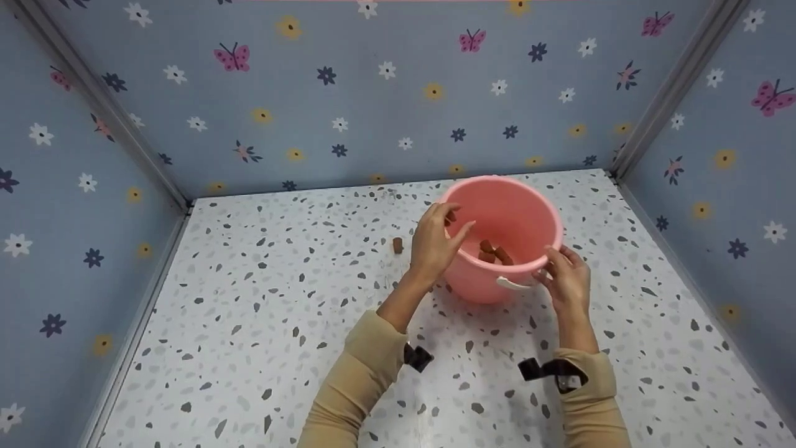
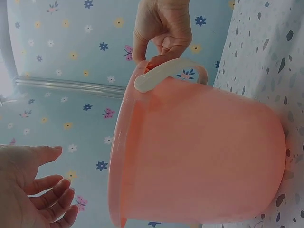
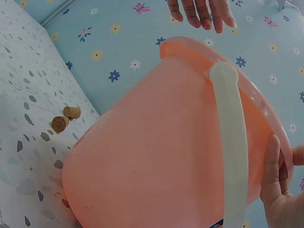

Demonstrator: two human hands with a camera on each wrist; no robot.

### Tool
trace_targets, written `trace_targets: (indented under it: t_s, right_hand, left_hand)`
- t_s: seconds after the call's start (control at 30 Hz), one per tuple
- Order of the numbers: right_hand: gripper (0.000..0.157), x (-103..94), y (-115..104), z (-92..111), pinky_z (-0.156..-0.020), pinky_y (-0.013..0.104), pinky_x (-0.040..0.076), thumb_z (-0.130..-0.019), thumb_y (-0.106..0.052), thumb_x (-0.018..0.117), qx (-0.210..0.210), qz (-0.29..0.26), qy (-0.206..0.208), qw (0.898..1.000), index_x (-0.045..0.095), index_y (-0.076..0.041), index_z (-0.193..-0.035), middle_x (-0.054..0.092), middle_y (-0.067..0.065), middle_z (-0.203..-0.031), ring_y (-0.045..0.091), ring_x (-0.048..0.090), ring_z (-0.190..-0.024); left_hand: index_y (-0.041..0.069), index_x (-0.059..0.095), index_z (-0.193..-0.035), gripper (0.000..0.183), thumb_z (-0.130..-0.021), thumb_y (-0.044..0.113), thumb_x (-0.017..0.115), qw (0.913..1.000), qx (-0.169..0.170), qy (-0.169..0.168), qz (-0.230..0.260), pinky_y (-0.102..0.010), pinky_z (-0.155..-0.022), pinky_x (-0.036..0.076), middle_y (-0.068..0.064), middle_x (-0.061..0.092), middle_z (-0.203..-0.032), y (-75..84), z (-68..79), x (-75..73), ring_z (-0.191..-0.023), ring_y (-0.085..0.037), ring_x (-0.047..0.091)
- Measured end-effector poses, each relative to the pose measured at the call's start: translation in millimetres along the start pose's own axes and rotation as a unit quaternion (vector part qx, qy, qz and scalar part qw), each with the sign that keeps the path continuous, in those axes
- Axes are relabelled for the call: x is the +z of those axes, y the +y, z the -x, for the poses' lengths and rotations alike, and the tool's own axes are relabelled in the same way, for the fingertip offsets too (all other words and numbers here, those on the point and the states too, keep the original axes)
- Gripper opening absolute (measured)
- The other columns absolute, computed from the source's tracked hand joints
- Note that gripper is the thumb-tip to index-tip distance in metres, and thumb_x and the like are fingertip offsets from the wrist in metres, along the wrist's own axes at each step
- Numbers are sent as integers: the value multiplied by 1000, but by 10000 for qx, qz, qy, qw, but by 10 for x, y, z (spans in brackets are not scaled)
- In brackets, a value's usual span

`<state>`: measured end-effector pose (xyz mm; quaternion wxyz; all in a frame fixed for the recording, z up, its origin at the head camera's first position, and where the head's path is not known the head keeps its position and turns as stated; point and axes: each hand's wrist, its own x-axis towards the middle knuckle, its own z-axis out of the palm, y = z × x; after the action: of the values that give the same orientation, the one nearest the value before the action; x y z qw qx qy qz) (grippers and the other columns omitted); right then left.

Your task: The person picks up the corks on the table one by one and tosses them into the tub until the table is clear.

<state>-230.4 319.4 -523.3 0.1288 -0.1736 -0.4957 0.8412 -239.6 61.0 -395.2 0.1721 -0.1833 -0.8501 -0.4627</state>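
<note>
A pink bucket (image 1: pixel 491 283) with a white handle (image 3: pixel 231 142) stands on the speckled tabletop. Several brown corks (image 1: pixel 487 255) lie at its bottom. My right hand (image 1: pixel 567 280) pinches the rim on the right side, thumb and fingers on either side of the edge. Above the left part of the rim is my left hand (image 1: pixel 433 242), its fingers spread and loosely bent; the left wrist view shows nothing in this hand (image 2: pixel 35 190). Left of the bucket, a cork (image 1: pixel 398 245) lies on the table. In the right wrist view two corks (image 3: pixel 60 124) sit side by side there.
The speckled white tabletop (image 1: pixel 249 323) stretches left and in front of the bucket. Blue flowered panels (image 1: pixel 360 99) stand at the back and both sides. The bucket is nearer the back right. Black wrist cameras (image 1: pixel 418 358) are strapped near both sleeve cuffs.
</note>
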Motion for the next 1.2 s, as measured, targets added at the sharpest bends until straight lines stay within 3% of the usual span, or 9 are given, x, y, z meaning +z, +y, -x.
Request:
trace_targets:
  t_s: [0.1,0.17,0.37,0.47,0.63,0.7,0.83,1.03,1.2]
  right_hand:
    - [47,-163,184,-208,-55,31,50,-76,-18,70,-240,133,59,9996,50,-4,-116,60,10,-89,18,59,-70]
    - [46,-202,201,-225,-54,31,50,-77,-17,69,-218,-115,-26,9997,50,-3,-117,60,11,-89,18,59,-70]
    - [48,-195,132,-208,-60,33,51,-76,-20,71,23,146,142,9998,52,-6,-117,61,11,-92,18,61,-75]
    - [47,-44,16,-46,-58,33,51,-75,-17,72,-8,195,172,9997,51,-4,-115,60,12,-89,18,60,-71]
    - [41,443,-412,547,-52,25,49,-80,-8,65,96,12,285,9995,44,4,-113,58,8,-78,14,56,-62]
    - [38,497,-450,609,-51,24,48,-81,-7,63,73,70,340,9994,44,4,-113,58,7,-76,13,56,-62]
    - [36,218,-206,280,-53,29,50,-81,-9,64,-5,-3,138,9999,49,0,-112,59,11,-82,18,59,-66]
    - [50,-367,367,-456,-58,36,51,-76,-20,70,-246,109,60,9996,50,-5,-119,60,16,-96,24,61,-76]
    - [55,-464,530,-602,-55,35,51,-71,-26,74,-555,229,227,9979,52,-4,-117,57,20,-100,27,59,-78]
  left_hand:
    - [4,60,-106,34,-80,25,66,10000,-53,82,12,-21,-68,42,-7,56,-87,-46,9,-39,-81,-17,54]
    - [3,60,-107,35,-80,25,66,9999,-99,127,43,-21,-67,43,-7,56,-87,-76,14,-70,-81,-17,54]
    - [3,60,-105,35,-80,26,66,9994,-153,308,-83,-22,-66,43,-5,56,-88,-182,27,-152,-80,-15,53]
    - [2,60,-104,34,-80,25,66,9992,-123,382,-57,-23,-68,43,-7,57,-88,-248,35,-179,-80,-16,53]
    - [1,60,-104,34,-80,24,66,9987,-239,447,-98,-26,-67,44,-8,57,-87,-376,66,-193,-79,-19,54]
    - [0,60,-104,33,-80,23,66,9985,-275,443,-141,-27,-67,44,-8,57,-86,-433,83,-186,-79,-20,54]
    - [0,60,-104,31,-80,19,66,9982,-443,356,-178,-27,-70,44,-10,57,-86,-539,119,-164,-80,-21,55]
    - [0,60,-104,30,-81,18,65,9976,-644,202,-153,-28,-71,44,-9,56,-85,-709,158,-114,-80,-21,54]
    - [-2,58,-105,31,-80,15,66,9972,-743,84,-6,-31,-74,43,-11,57,-84,-892,196,-36,-82,-26,55]
